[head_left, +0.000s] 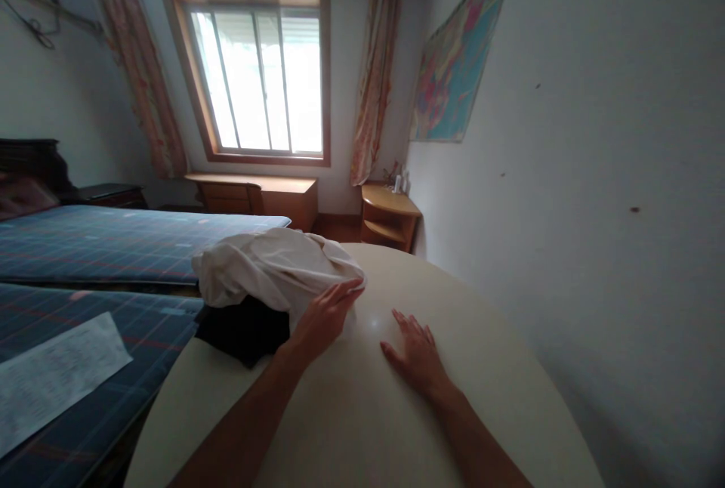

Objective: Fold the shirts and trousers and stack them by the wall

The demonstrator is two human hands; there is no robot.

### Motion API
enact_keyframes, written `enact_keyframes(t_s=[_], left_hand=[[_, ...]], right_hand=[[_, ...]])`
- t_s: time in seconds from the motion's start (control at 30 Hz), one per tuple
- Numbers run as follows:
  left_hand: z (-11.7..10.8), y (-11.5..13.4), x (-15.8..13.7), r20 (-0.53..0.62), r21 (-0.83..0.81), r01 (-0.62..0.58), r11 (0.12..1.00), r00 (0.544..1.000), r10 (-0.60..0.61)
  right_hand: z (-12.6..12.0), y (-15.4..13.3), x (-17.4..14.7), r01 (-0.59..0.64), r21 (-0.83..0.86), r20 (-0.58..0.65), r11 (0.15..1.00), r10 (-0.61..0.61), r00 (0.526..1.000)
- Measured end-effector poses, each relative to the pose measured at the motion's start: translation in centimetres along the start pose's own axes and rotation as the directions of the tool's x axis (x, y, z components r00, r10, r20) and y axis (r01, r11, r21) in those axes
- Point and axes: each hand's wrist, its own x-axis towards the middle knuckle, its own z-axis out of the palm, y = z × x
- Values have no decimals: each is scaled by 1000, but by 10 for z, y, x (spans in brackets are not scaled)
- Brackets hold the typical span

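Observation:
A crumpled white cloth [254, 265], perhaps a garment, lies heaped on the left of a round cream-coloured table [470, 397]. Black fabric [243, 333] shows from under its near side. My left hand [325, 314] rests against the right end of the white cloth, its fingers stretched out; the thumb is not clearly visible. Over the bare tabletop to the right, my right hand [416, 356] is open, palm down and fingers apart, holding nothing. Whether its palm touches the table I cannot tell.
Left of the table are beds with blue checked covers [141, 239], a printed paper sheet [68, 375] lying on the nearer one. A desk [283, 184] stands under the window, and a corner shelf [390, 201] against the right wall, below a map [453, 65].

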Motion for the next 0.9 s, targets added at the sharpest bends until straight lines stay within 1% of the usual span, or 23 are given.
enact_keyframes(t_s=[0.03,0.1,0.2,0.23,0.3,0.37,0.43,0.47,0.5,0.53,0.57,0.6,0.63,0.67,0.7,0.73,0.8,0.9], left_hand=[[3,6,0,73,-44,-3,999,997,6],[8,18,-1,205,-129,18,991,979,9],[13,34,-3,353,-253,36,967,934,57],[14,38,-3,380,-290,39,956,922,77],[13,45,-2,419,-336,44,941,901,108],[8,47,1,422,-306,61,950,903,78],[0,41,4,354,-170,107,980,934,-41],[-5,35,6,285,-61,153,986,950,-130],[-10,28,6,196,65,219,974,954,-228],[-15,20,5,98,196,301,933,941,-324],[-20,11,4,8,317,388,865,911,-412],[-24,2,1,-63,414,466,782,872,-486],[-28,-7,-3,-107,485,522,701,832,-545],[-31,-14,-6,-125,536,553,638,799,-588],[-33,-21,-10,-129,572,568,592,775,-619],[-34,-27,-14,-124,594,572,565,759,-639],[-35,-34,-19,-118,607,579,545,744,-658],[-36,-37,-17,-155,573,615,541,730,-665]], right_hand=[[1,0,0,27,35,-42,999,-25,999],[3,-1,0,135,103,-126,985,-122,985],[5,-8,-1,342,168,-209,924,-306,929],[6,-10,-1,386,186,-220,903,-345,912],[7,-13,-2,430,235,-226,872,-381,896],[7,-14,-1,424,320,-243,847,-359,901],[6,-14,-1,368,451,-262,813,-273,925],[4,-14,-1,331,525,-270,784,-215,938],[2,-14,-1,298,594,-280,747,-155,947],[-1,-14,-1,280,654,-299,703,-100,949],[-4,-15,0,280,699,-328,658,-53,943],[-7,-15,-1,293,732,-368,615,-5,930],[-11,-14,-1,310,755,-410,577,46,911],[-15,-13,-1,328,770,-445,547,92,891],[-19,-12,-1,343,781,-471,522,131,872],[-22,-10,-2,355,790,-489,500,164,857],[-28,-7,-4,374,804,-512,463,216,832],[-34,-4,-7,382,820,-520,426,276,808]])
